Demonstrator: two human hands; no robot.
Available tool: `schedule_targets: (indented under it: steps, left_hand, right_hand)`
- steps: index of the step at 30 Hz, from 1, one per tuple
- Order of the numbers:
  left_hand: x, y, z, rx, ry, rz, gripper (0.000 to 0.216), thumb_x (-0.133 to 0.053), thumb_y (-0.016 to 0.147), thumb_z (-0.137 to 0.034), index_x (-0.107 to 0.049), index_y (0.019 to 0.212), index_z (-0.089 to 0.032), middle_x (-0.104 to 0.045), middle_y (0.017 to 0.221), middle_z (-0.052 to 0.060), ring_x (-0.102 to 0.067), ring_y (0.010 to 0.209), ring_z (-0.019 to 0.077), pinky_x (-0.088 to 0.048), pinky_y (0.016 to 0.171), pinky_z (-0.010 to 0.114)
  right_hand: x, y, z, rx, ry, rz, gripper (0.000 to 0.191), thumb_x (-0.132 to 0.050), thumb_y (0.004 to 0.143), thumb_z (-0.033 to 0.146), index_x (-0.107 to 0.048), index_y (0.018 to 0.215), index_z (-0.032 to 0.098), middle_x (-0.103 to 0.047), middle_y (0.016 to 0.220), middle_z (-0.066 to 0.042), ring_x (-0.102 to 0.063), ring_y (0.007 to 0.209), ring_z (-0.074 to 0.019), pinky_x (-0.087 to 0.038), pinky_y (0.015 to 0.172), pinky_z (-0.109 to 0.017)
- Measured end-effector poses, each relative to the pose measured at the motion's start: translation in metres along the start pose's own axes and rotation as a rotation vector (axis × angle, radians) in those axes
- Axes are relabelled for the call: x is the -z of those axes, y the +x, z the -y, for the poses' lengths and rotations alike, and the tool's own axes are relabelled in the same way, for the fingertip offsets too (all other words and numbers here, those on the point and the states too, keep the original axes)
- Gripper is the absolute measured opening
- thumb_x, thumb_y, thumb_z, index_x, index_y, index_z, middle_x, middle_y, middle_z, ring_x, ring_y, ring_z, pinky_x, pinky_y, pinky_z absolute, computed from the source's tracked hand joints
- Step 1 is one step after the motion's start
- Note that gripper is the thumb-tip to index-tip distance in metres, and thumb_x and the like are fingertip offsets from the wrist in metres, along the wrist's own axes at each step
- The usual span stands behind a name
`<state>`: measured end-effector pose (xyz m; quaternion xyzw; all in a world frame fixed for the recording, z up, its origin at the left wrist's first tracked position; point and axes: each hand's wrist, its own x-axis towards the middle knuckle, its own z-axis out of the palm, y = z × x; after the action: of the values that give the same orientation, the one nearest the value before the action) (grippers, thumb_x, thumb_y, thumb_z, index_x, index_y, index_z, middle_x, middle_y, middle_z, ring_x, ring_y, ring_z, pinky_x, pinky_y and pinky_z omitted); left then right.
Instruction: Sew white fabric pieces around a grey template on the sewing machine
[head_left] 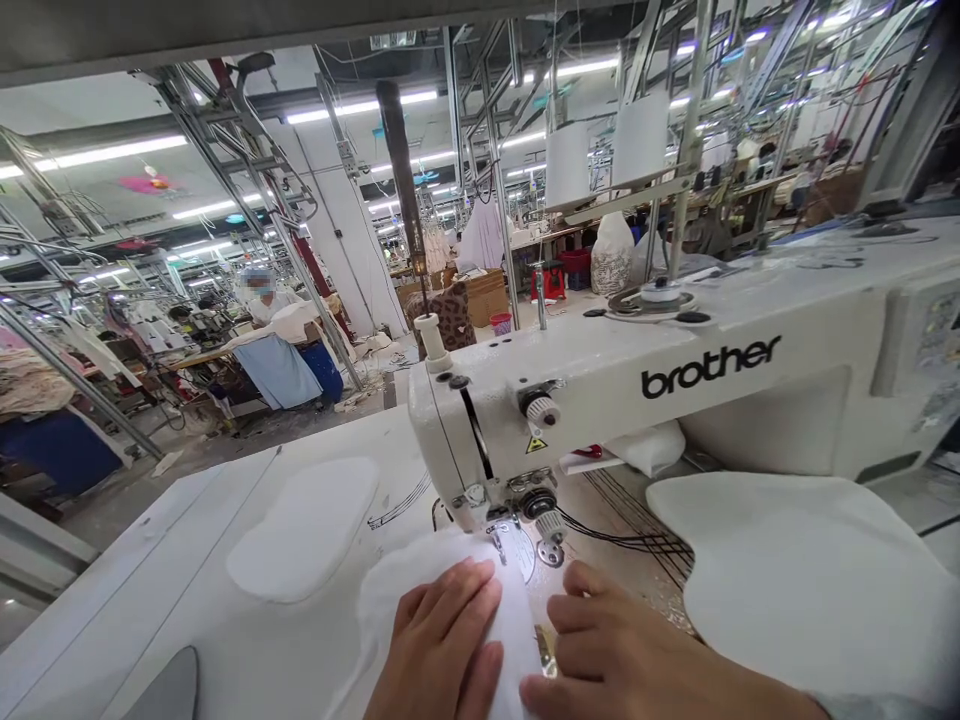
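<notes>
My left hand [442, 645] lies flat, fingers together, on a white padded fabric piece [420, 585] just in front of the needle and presser foot [499, 535] of a white Brother sewing machine [675, 380]. My right hand [622, 655] rests beside it at the piece's right edge, fingers curled and the thumb pressing the fabric. Both hands hold the piece against the machine bed.
Another oval white fabric piece [307, 530] lies on the table [150, 600] to the left. A stack of white pieces [810, 580] sits at the right under the machine arm. Thread cones [600, 160] stand behind the machine. A person [262, 295] works far off at the left.
</notes>
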<state>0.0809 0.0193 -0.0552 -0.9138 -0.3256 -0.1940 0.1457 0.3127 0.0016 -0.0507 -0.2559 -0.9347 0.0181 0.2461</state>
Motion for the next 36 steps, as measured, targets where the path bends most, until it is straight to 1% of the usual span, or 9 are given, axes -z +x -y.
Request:
schedule_targets:
  steps: [5,7,11,14,16,19,25,31,36]
  left_hand:
    - [-0.003,-0.003,0.003,0.034,0.008,0.057,0.036,-0.053,0.093,-0.027,-0.056,0.128,-0.020,-0.064,0.132,0.004,-0.062,0.119,0.0199,-0.057,0.088,0.031]
    - [-0.004,-0.001,0.003,0.048,0.010,0.054,0.036,-0.052,0.093,-0.025,-0.056,0.128,-0.019,-0.064,0.133,0.005,-0.061,0.120,0.0198,-0.057,0.088,0.031]
    - [-0.006,0.007,0.004,0.073,0.019,0.047,0.035,-0.049,0.092,-0.021,-0.057,0.126,-0.018,-0.065,0.131,0.007,-0.061,0.120,0.0199,-0.057,0.087,0.032]
    - [-0.007,0.010,0.005,0.086,0.024,0.034,0.033,-0.048,0.092,-0.020,-0.059,0.123,-0.017,-0.067,0.128,0.007,-0.063,0.117,0.0209,-0.058,0.086,0.035]
    - [-0.008,0.010,0.007,0.096,0.031,0.030,0.033,-0.047,0.093,-0.020,-0.058,0.124,-0.018,-0.067,0.128,0.007,-0.063,0.117,0.0204,-0.058,0.086,0.035]
    - [-0.010,0.009,0.007,0.118,0.047,0.022,0.034,-0.046,0.093,-0.019,-0.057,0.126,-0.019,-0.066,0.129,0.006,-0.062,0.118,0.0197,-0.057,0.087,0.034]
    - [-0.014,0.009,0.008,0.127,0.046,0.013,0.034,-0.048,0.092,-0.020,-0.059,0.124,-0.018,-0.067,0.128,0.006,-0.062,0.117,0.0206,-0.056,0.087,0.035]
    - [-0.015,0.012,0.008,0.154,0.057,0.008,0.033,-0.047,0.093,-0.021,-0.062,0.122,-0.016,-0.069,0.124,0.008,-0.064,0.114,0.0216,-0.055,0.087,0.035]
    - [-0.014,0.013,0.007,0.138,0.057,-0.006,0.033,-0.047,0.092,-0.019,-0.062,0.121,-0.014,-0.069,0.123,0.009,-0.065,0.113,0.0231,-0.056,0.086,0.037]
  right_hand:
    - [0.003,0.003,0.002,-0.050,0.006,0.013,0.022,-0.052,0.100,0.026,-0.053,0.078,0.022,-0.061,0.067,0.006,-0.052,0.071,-0.0133,-0.032,0.085,-0.031]
    - [0.005,0.005,0.003,-0.081,0.028,0.016,0.025,-0.050,0.100,0.027,-0.054,0.076,0.022,-0.062,0.068,0.005,-0.053,0.071,-0.0136,-0.033,0.085,-0.032]
    - [0.008,0.006,0.000,-0.144,0.059,0.021,0.026,-0.049,0.099,0.022,-0.052,0.073,0.021,-0.060,0.068,0.005,-0.053,0.072,-0.0126,-0.033,0.084,-0.031]
    - [0.008,0.007,-0.003,-0.176,0.096,0.020,0.028,-0.048,0.099,0.023,-0.050,0.072,0.021,-0.059,0.070,0.005,-0.052,0.072,-0.0119,-0.032,0.086,-0.031]
    - [0.007,0.008,-0.005,-0.191,0.107,0.026,0.029,-0.045,0.100,0.025,-0.050,0.072,0.021,-0.058,0.069,0.005,-0.051,0.071,-0.0118,-0.033,0.084,-0.031]
    - [0.005,0.010,-0.006,-0.206,0.100,0.029,0.032,-0.042,0.101,0.025,-0.047,0.070,0.020,-0.054,0.067,0.005,-0.048,0.069,-0.0117,-0.033,0.083,-0.031]
    - [0.002,0.010,-0.007,-0.216,0.094,0.054,0.030,-0.043,0.100,0.025,-0.046,0.070,0.021,-0.050,0.068,0.005,-0.046,0.070,-0.0126,-0.031,0.086,-0.031]
    - [-0.003,0.010,-0.008,-0.246,0.086,0.038,0.027,-0.042,0.100,0.021,-0.048,0.073,0.021,-0.050,0.072,0.004,-0.047,0.071,-0.0123,-0.032,0.087,-0.031]
    - [-0.004,0.012,-0.008,-0.241,0.082,0.054,0.027,-0.044,0.098,0.019,-0.047,0.071,0.020,-0.051,0.071,0.004,-0.048,0.071,-0.0115,-0.032,0.087,-0.031]
